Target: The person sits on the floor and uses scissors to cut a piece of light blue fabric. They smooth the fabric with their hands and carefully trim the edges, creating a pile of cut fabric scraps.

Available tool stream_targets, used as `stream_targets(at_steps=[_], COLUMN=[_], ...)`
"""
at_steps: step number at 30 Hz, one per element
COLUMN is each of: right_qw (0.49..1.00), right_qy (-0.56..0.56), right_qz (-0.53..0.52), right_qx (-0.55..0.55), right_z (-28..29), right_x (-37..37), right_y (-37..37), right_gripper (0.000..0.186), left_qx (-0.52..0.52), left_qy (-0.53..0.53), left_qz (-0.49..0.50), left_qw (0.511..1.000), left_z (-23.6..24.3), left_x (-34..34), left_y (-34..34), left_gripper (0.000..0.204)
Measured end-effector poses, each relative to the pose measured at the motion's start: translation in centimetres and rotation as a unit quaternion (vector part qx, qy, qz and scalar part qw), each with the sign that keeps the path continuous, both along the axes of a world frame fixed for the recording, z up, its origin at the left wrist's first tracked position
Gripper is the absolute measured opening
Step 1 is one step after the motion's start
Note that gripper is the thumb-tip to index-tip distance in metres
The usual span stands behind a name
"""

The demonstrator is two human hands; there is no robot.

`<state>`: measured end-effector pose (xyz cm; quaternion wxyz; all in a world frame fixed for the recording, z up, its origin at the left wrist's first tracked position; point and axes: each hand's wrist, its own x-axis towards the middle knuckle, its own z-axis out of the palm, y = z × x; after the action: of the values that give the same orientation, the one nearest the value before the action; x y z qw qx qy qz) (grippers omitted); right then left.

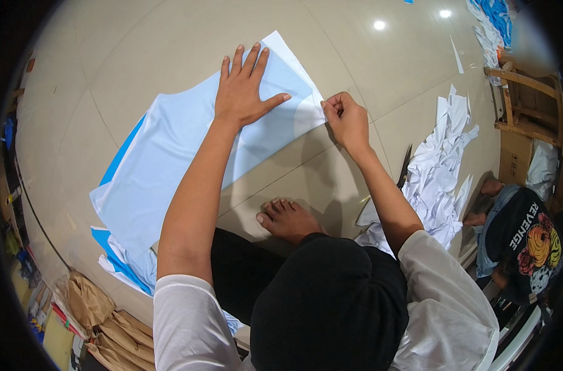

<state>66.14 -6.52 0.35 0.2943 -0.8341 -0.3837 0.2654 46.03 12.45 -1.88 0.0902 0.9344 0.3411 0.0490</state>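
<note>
A big light blue cloth (176,142) lies spread on the shiny tile floor (164,43), in front of the person. The left hand (239,93) is flat on top of it, near its far end, with the fingers spread wide and its grip holding nothing. The right hand (348,120) has a small, narrow grip, with thumb and finger pinching the cloth's right edge. Some bright blue cloth (122,154) peeks out at the left side. A bare foot (291,219) is near the cloth. To the right is a crumpled white pile (436,161). A dark, pointy thing (406,166) beside it may be scissors, but it is hard to see.
</note>
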Motion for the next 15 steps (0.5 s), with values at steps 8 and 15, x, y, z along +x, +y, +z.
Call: stream_targets(at_steps=[8,15], right_qw=[0.997,0.997], right_qy=[-0.069,-0.008], right_qz=[-0.016,-0.056], right_qx=[0.015,0.044], right_z=[-0.3,-0.2], right_x=[-1.5,-1.9], right_y=[-0.3,0.0], right_gripper=[0.026,0.026], left_qx=[0.013,0.014], left_qy=[-0.024,-0.024], left_qz=[0.002,-0.002], left_qw=[1.0,1.0], left_z=[-0.8,-1.0], left_x=[0.1,0.0], left_y=[0.1,0.2], left_gripper=[0.108,0.098])
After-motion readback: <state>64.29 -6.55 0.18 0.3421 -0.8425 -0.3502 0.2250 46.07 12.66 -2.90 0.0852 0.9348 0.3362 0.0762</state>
